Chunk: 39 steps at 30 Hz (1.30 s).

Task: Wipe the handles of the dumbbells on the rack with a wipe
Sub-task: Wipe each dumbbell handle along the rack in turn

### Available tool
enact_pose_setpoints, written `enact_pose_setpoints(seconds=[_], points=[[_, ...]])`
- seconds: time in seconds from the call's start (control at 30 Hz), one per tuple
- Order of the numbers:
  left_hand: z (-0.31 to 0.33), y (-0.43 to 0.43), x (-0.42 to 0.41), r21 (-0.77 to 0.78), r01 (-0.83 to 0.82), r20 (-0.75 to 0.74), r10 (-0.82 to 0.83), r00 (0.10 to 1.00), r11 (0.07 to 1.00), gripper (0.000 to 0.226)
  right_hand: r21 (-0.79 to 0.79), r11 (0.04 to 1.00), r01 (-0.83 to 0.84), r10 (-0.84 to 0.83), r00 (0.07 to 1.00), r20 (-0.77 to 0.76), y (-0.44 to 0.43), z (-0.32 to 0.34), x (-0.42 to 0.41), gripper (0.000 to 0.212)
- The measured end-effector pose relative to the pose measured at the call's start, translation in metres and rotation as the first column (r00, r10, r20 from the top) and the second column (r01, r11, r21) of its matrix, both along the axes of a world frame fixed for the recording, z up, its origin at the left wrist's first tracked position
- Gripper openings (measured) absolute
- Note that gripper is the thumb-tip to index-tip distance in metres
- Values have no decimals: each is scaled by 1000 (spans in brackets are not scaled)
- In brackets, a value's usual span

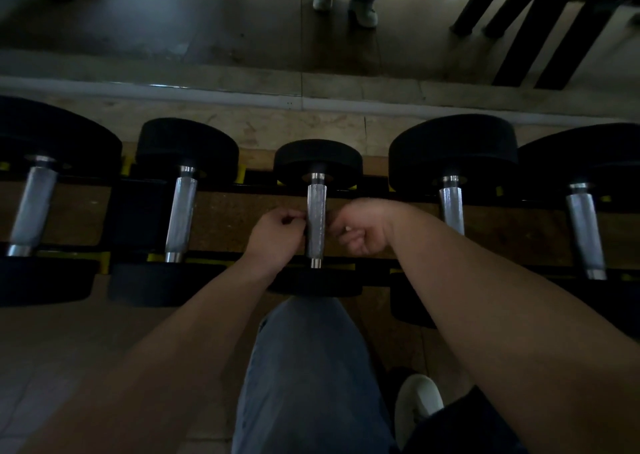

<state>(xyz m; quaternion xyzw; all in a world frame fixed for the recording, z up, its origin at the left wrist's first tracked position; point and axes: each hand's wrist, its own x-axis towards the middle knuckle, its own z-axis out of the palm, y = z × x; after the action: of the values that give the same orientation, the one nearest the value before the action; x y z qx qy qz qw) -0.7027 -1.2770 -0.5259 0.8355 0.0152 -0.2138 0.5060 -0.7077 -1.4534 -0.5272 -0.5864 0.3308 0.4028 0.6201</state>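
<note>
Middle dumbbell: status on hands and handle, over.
Left hand and right hand closed either side of middle handle. Wipe not clearly visible, too dark. Neighbouring dumbbells racked, nothing blocking.

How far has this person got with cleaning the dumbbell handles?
Nothing shows as finished: no handle looks different from the others. In hand: the left hand and right hand close in on either side of the middle handle; the wipe is not clearly visible. The rest cannot be judged.

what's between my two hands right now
In the head view, the knurled metal handle of the middle dumbbell runs between the left hand and the right hand. Both hands sit close against it; no wipe is clearly visible.
</note>
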Motion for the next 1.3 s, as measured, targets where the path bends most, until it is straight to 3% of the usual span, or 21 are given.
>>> enact_pose_setpoints(seconds=[0.1,0.17,0.33,0.43,0.57,0.67,0.73,0.8,0.83,0.9,0.97,1.03,1.1,1.17,1.2,1.23,1.3], points=[[2,1,0,3,44,-21,-43,999,999,17,-59,987,-148,146,989,-32,6,-5,-2,28],[2,0,1,-5,57,-65,-57,996,998,23,-127,985,-120,129,989,69,8,-1,-3,29],[9,-4,8,-58,-39,-152,30,988,998,20,-144,984,103,-58,955,291,10,8,-3,31],[11,-3,7,-106,-48,-155,31,987,993,16,-42,956,291,-263,909,323,10,3,1,35],[12,-1,2,-109,7,-110,-19,994,994,22,46,930,364,-359,878,317,9,0,3,29],[12,-2,2,-106,11,-83,-20,996,994,28,-22,972,233,-221,943,249,8,0,-2,26],[12,-3,1,-104,6,-75,-13,997,995,29,-116,993,-19,35,990,138,8,5,-9,20],[12,-3,0,-86,-6,-80,-1,997,996,31,-166,958,-233,247,967,67,10,8,-16,17],[11,-3,0,-73,-15,-85,9,996,997,31,-190,952,-240,259,962,81,12,10,-16,17],[10,-2,1,-70,-29,-96,22,995,997,28,-227,973,-27,76,975,210,12,11,-11,19],[10,-2,2,-67,-5,-102,-2,995,998,27,-126,943,307,-242,897,370,10,12,-4,21],[11,-3,1,-69,23,-81,-28,996,997,25,-66,906,418,-346,823,451,10,14,-3,20],[9,-3,1,-70,36,-60,-40,997,997,24,-236,934,268,-147,891,430,12,16,-11,15],[8,-3,1,-81,42,-41,-46,998,996,26,-371,927,-60,161,955,248,18,20,-23,16],[8,-3,1,-86,45,-30,-48,998,995,25,-381,901,-205,284,945,162,21,22,-27,17],[8,-3,1,-97,45,-24,-47,999,994,23,-395,878,-271,341,932,119,23,25,-29,18],[7,-4,2,-125,42,-25,-46,999,991,22,-471,875,-107,231,949,214,24,27,-27,17]])
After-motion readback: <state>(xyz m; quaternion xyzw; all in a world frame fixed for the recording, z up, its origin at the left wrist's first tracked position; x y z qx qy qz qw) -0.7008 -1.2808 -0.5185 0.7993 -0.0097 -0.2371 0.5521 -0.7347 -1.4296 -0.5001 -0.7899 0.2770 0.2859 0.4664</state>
